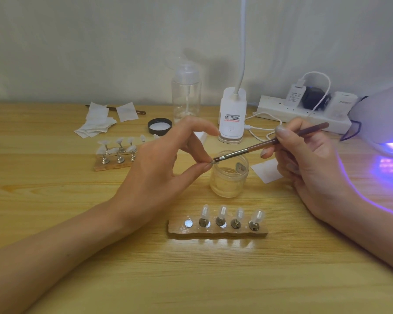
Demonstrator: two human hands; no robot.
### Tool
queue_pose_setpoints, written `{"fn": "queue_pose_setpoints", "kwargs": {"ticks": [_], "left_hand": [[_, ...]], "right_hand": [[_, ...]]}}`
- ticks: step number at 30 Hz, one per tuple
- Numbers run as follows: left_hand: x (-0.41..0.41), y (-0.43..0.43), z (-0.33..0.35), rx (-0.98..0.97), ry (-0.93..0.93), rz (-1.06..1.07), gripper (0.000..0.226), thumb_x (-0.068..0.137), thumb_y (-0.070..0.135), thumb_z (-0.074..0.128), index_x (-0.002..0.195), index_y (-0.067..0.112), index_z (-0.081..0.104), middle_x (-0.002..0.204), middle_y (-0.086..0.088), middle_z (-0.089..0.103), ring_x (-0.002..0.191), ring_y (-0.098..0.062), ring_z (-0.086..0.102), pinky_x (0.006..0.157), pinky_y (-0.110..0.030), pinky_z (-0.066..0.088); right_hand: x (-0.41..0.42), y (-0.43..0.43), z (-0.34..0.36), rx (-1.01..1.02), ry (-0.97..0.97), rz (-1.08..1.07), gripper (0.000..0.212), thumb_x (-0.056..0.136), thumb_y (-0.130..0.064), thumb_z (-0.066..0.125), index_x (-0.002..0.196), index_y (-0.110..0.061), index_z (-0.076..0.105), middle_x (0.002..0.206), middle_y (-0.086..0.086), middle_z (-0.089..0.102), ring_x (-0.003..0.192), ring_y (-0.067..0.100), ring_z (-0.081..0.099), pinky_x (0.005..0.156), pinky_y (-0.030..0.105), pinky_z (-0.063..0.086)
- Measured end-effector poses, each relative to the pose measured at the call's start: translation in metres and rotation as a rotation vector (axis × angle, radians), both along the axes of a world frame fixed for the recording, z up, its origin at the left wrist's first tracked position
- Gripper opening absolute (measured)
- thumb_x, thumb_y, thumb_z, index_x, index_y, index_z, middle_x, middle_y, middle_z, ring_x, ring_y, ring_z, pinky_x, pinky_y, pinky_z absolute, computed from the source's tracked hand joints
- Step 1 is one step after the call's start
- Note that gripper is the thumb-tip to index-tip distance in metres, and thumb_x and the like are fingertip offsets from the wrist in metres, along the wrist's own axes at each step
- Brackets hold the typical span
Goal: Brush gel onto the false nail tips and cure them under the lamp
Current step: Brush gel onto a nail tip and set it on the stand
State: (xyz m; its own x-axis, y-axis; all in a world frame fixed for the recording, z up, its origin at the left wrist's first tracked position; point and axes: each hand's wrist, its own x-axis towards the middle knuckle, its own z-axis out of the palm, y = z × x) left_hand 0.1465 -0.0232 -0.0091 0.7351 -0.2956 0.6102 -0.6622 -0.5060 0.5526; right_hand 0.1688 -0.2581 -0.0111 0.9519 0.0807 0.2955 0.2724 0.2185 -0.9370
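Gel brush held by the right hand is touching the nail tip the left hand is pinching; pushing hard is risking dropping it into the jar below.

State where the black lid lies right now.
In the head view, the black lid lies left of centre, between the paper wipes and the clear bottle.

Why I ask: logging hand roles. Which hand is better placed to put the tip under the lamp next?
Probably the left hand: its fingers pinch the nail tip, while the right hand grips the brush, though the lamp sits to the right.
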Motion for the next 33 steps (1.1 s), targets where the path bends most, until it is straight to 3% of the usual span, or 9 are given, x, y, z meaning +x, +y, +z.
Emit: {"fn": "queue_pose_setpoints", "kwargs": {"ticks": [4,9,13,16,33], "left_hand": [[-0.0011,-0.001,0.0001,-0.028,0.033,0.002,0.048,0.086,0.005,0.078,0.119,0.031,0.054,0.083,0.012,0.07,0.083,0.005,0.061,0.066,-0.013,0.038],[-0.0024,-0.0013,0.0005,-0.049,0.051,-0.003,0.047,0.086,0.005,0.077,0.119,0.031,0.054,0.082,0.011,0.071,0.083,0.005,0.061,0.065,-0.015,0.04],[-0.0028,-0.001,0.0006,-0.054,0.063,0.002,0.048,0.086,0.005,0.078,0.118,0.032,0.054,0.082,0.011,0.07,0.084,0.004,0.061,0.064,-0.016,0.04],[-0.0031,-0.001,0.0006,-0.051,0.066,0.005,0.049,0.087,0.005,0.078,0.119,0.032,0.053,0.083,0.011,0.071,0.086,0.0,0.063,0.065,-0.017,0.04],[-0.0039,-0.0015,0.0004,-0.076,0.085,-0.023,0.046,0.087,0.013,0.073,0.122,0.033,0.051,0.086,0.015,0.07,0.091,-0.004,0.066,0.068,-0.011,0.037]], "right_hand": [[0.0007,-0.0011,-0.0013,-0.019,0.032,-0.046,0.022,0.087,-0.033,0.067,0.075,-0.023,0.052,0.069,0.006,0.069,0.042,0.007,0.027,0.038,0.02,0.019],[0.0012,-0.0011,-0.0015,-0.004,-0.01,-0.021,0.02,0.091,-0.03,0.062,0.072,-0.027,0.054,0.069,0.006,0.069,0.041,0.006,0.029,0.039,0.017,0.025],[0.0012,-0.0009,-0.0026,-0.023,0.015,-0.049,0.021,0.089,-0.031,0.067,0.074,-0.025,0.053,0.068,0.006,0.069,0.043,0.009,0.024,0.039,0.021,0.018],[0.0015,-0.0016,-0.0017,0.008,-0.011,-0.039,0.022,0.092,-0.027,0.062,0.072,-0.026,0.054,0.068,0.005,0.068,0.041,0.006,0.027,0.039,0.017,0.023],[0.0013,-0.0007,-0.0024,-0.036,-0.019,-0.032,0.021,0.091,-0.028,0.061,0.071,-0.026,0.054,0.068,0.006,0.069,0.042,0.008,0.025,0.039,0.019,0.021]]}}
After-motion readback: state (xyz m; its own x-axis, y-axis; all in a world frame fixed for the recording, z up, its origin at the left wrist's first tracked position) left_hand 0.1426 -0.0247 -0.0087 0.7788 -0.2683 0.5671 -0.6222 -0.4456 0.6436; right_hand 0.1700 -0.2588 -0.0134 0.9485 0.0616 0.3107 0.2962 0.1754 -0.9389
